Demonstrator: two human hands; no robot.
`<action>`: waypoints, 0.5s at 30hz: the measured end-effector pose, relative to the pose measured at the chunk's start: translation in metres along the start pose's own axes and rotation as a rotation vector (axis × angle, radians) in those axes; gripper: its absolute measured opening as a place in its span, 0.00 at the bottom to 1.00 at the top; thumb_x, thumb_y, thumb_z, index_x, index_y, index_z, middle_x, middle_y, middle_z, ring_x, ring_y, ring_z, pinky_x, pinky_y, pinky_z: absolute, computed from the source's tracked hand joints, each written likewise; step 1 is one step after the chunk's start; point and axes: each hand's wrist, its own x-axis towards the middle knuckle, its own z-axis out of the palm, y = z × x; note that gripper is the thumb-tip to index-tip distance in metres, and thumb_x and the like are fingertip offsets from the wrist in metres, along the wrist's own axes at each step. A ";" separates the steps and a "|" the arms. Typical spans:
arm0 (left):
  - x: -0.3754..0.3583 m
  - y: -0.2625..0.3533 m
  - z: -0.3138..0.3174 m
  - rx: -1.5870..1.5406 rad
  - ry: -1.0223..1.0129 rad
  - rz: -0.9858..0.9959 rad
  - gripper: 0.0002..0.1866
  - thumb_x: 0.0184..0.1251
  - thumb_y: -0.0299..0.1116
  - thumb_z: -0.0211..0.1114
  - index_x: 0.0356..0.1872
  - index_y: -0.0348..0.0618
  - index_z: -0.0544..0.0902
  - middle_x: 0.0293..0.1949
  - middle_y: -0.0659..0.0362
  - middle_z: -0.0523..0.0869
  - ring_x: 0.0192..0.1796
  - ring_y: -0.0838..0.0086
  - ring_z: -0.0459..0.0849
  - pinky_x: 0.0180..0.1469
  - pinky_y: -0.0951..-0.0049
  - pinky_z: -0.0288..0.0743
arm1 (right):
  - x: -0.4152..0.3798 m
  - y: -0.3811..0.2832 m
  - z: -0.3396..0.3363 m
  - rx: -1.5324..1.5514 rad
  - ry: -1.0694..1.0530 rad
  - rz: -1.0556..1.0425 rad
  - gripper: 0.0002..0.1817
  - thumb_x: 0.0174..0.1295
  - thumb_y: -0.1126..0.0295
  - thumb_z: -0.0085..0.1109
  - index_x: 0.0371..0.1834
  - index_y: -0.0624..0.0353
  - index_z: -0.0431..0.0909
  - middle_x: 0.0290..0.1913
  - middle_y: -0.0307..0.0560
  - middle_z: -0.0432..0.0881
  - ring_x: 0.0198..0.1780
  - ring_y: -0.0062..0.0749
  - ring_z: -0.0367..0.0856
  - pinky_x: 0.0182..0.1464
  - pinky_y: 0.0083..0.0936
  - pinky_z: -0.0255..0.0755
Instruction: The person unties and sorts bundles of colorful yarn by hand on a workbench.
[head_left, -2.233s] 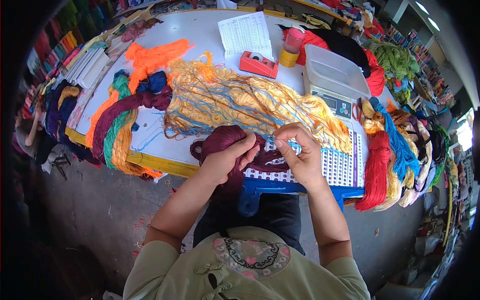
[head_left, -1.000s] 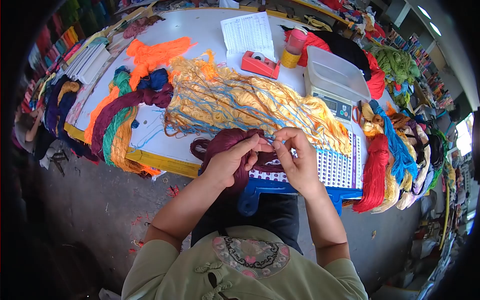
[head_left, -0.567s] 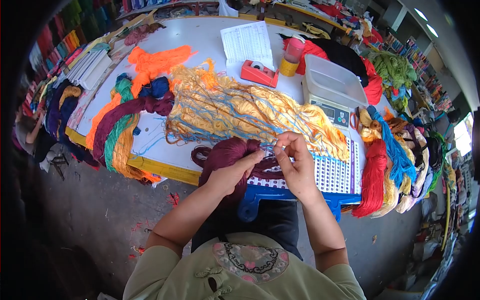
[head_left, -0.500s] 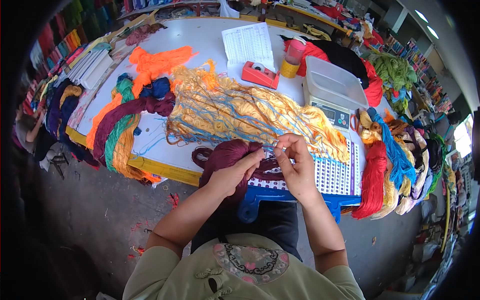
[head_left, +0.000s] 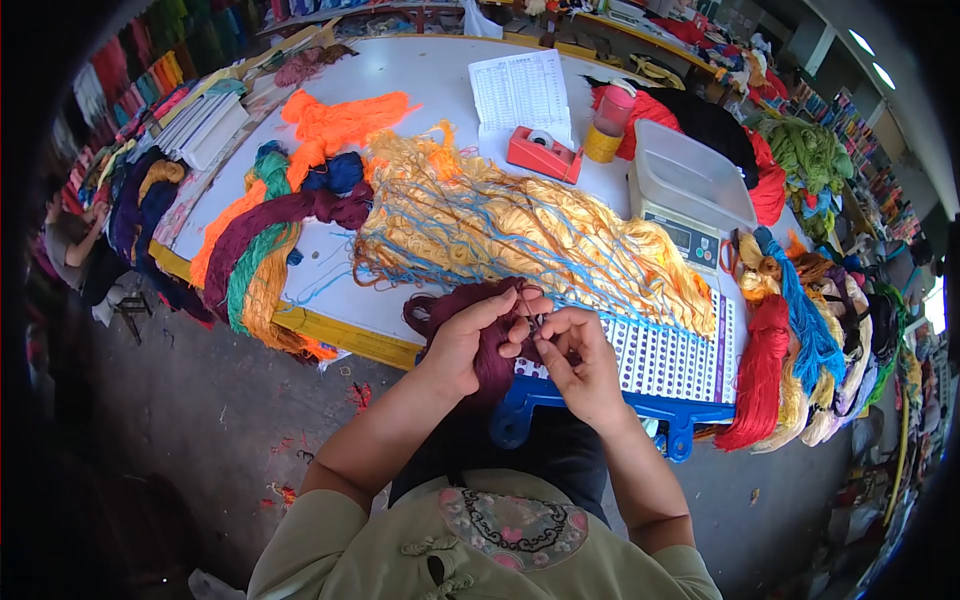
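- The white table (head_left: 400, 80) is carrying the largest mass in view — a loose yellow yarn heap (head_left: 520, 225) shot through with blue strands, lying just beyond both hands.
- A maroon yarn skein (head_left: 470, 310) is sitting at the near table edge, partly over the blue-framed dotted board (head_left: 670, 355); this is the item being worked.
- The left hand (head_left: 470, 335) is closing around the skein, fingers curled over its top, holding the bundle steady against the table edge.
- The right hand (head_left: 585, 365) is pinching with thumb and forefinger at a point on the skein, touching the left fingertips; what lies in the pinch — likely a single strand — is too fine to confirm.
- Judgement on method: the left hand should be keeping the bundle firmly compressed while the right is drawing one end only, slowly, away from the yellow heap so blue strands are not being caught up.
- Containers: a clear plastic tub (head_left: 695, 175) is resting on the weighing scale (head_left: 690, 235); it appears to be holding nothing, though its far corner is hard to read.
- A red tape dispenser (head_left: 545, 155) is holding a tape roll.
- A pink-lidded cup (head_left: 612, 108) is standing beside a yellow roll; its contents cannot be told.
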 end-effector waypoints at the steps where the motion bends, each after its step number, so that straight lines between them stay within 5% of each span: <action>1: -0.001 0.001 -0.002 0.004 0.015 0.011 0.13 0.74 0.36 0.56 0.51 0.38 0.76 0.39 0.61 0.79 0.31 0.83 0.71 0.27 0.84 0.64 | -0.004 0.003 0.002 0.061 -0.030 0.065 0.18 0.59 0.84 0.61 0.50 0.61 0.68 0.36 0.42 0.78 0.25 0.21 0.71 0.28 0.19 0.67; 5: -0.008 0.013 -0.008 -0.024 0.004 0.037 0.13 0.74 0.36 0.57 0.50 0.39 0.77 0.34 0.63 0.76 0.30 0.83 0.70 0.26 0.84 0.64 | -0.018 0.002 -0.008 -0.139 -0.293 0.015 0.13 0.61 0.78 0.63 0.48 0.60 0.74 0.34 0.42 0.79 0.28 0.27 0.74 0.32 0.23 0.70; 9: -0.028 0.057 -0.033 -0.105 -0.064 0.159 0.11 0.74 0.37 0.57 0.46 0.40 0.77 0.25 0.69 0.68 0.26 0.87 0.64 0.24 0.86 0.58 | -0.035 0.006 -0.039 -0.225 -0.306 -0.073 0.04 0.61 0.73 0.64 0.37 0.59 0.80 0.32 0.45 0.81 0.33 0.36 0.79 0.37 0.30 0.73; 15: -0.082 0.126 -0.040 -0.135 -0.040 0.476 0.07 0.76 0.31 0.51 0.45 0.41 0.75 0.25 0.68 0.68 0.24 0.86 0.64 0.23 0.84 0.61 | -0.072 0.000 -0.108 -0.166 -0.085 0.306 0.05 0.61 0.74 0.65 0.31 0.64 0.80 0.28 0.40 0.80 0.31 0.21 0.77 0.36 0.19 0.70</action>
